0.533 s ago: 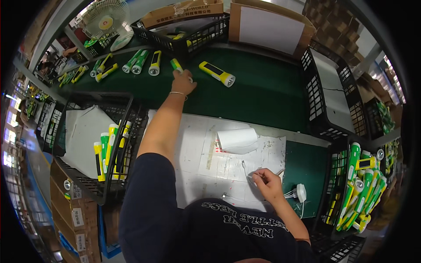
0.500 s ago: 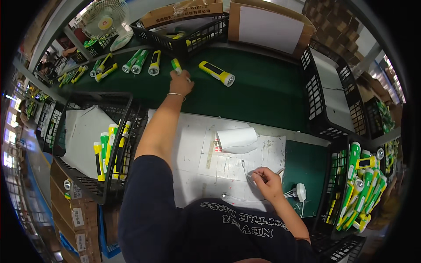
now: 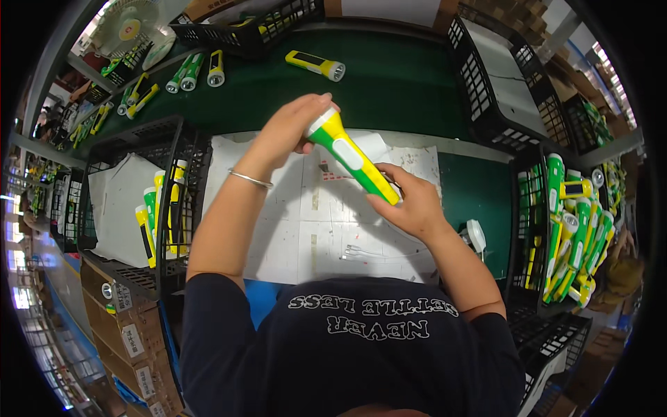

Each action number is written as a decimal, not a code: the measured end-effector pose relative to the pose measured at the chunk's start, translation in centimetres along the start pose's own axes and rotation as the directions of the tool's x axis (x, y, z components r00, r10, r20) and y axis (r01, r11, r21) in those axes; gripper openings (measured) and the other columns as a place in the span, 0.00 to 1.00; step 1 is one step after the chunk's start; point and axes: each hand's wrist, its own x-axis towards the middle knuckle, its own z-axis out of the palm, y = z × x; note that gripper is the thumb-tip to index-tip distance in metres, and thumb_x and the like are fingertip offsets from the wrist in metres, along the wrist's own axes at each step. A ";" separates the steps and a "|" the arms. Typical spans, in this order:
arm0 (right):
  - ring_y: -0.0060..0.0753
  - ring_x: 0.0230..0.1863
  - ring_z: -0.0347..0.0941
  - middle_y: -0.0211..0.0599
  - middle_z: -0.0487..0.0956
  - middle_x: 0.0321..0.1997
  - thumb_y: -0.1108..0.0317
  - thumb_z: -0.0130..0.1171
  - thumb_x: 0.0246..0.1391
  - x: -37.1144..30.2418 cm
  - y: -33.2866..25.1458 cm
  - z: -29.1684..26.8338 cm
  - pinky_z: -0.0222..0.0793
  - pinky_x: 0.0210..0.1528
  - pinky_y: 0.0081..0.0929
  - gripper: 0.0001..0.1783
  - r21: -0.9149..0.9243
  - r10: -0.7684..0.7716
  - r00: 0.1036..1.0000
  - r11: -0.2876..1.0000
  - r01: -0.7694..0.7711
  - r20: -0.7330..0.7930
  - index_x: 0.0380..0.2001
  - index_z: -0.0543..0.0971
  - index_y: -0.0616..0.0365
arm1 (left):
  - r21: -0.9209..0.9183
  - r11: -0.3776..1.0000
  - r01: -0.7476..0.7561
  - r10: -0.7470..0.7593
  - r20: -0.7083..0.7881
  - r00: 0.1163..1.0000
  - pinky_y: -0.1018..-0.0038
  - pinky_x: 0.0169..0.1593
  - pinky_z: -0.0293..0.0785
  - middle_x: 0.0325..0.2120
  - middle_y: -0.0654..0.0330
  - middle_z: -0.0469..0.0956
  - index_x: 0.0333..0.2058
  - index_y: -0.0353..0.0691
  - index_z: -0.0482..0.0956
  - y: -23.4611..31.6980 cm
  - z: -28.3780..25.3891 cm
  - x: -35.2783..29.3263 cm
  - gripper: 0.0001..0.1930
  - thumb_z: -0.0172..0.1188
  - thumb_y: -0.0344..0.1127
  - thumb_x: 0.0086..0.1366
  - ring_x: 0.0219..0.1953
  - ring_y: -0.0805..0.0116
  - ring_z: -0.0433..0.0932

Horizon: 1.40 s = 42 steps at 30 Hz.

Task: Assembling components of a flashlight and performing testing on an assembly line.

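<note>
Holds a green-and-yellow torch (image 3: 354, 158) over the mat (image 3: 278, 236), slanting its white head toward the mat's far left and its tail toward the mat's near right. Curls the left hand (image 3: 288, 132) around the head and closes the right hand (image 3: 417, 201) around the tail. Has white cables (image 3: 358, 252) lying on the mat, a white adapter (image 3: 476, 235) right of it, a second torch (image 3: 306, 62) beyond it, a crate (image 3: 142, 142) with torches left of it.

Round fan (image 3: 130, 29) is standing, upper left of frame; white-labelled brown boxes (image 3: 117, 340) are sitting, lower left; stacked cartons (image 3: 517, 10) are showing, upper right.
</note>
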 end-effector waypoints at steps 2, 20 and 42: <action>0.34 0.36 0.76 0.36 0.80 0.32 0.55 0.61 0.46 -1.3 1.6 1.4 0.70 0.39 0.26 0.23 0.145 0.045 0.998 0.989 -0.039 -0.039 0.42 0.75 0.58 | -0.542 0.838 0.052 0.045 0.164 0.985 0.91 0.18 0.59 0.37 0.58 0.76 0.48 0.41 0.70 -3.4 1.8 0.5 0.23 0.46 0.54 0.65 0.17 0.85 0.65; 0.21 0.34 0.70 0.32 0.77 0.28 0.60 0.47 0.60 -7.0 4.8 2.8 0.64 0.43 0.21 0.17 0.664 0.209 0.940 0.666 -0.340 0.271 0.30 0.76 0.64 | -0.806 0.517 0.288 -0.293 0.149 0.944 0.74 0.27 0.74 0.27 0.57 0.72 0.39 0.36 0.69 -10.1 11.6 -3.3 0.20 0.47 0.50 0.64 0.23 0.69 0.72; 0.37 0.17 0.70 0.31 0.70 0.20 0.65 0.56 0.44 -5.8 1.1 0.5 0.65 0.16 0.31 0.07 -0.296 -0.459 0.888 0.844 0.448 0.035 0.22 0.69 0.51 | -0.571 0.813 0.118 -0.126 0.026 0.992 0.70 0.39 0.74 0.36 0.54 0.74 0.47 0.35 0.67 -10.4 11.8 -4.1 0.23 0.39 0.51 0.68 0.35 0.67 0.74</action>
